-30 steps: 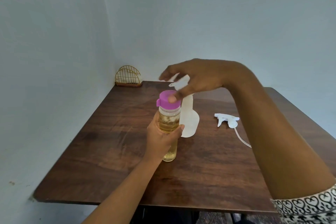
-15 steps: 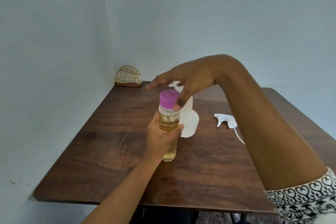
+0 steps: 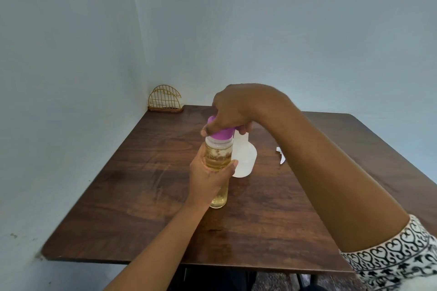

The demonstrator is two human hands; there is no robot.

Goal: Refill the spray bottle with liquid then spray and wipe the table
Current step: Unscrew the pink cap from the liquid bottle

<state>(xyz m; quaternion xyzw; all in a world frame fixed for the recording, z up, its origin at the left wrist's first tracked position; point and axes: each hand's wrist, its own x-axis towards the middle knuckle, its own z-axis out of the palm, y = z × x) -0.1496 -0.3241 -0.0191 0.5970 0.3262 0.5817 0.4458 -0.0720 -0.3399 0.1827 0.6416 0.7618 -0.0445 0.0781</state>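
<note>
A clear bottle of yellowish liquid stands upright on the brown wooden table. My left hand is wrapped around its body. My right hand comes down from above and grips its purple cap. Just behind it stands a white spray bottle body, without its head and partly hidden. The white trigger spray head lies on the table to the right, mostly covered by my right forearm.
A gold wire holder sits in the table's far left corner against the wall. Walls close in the table on the left and at the back. The table's front edge runs near my body.
My right hand has closed down over the purple cap, from fingers spread above it to a grip on it. The bottle and my left hand stay in place.
</note>
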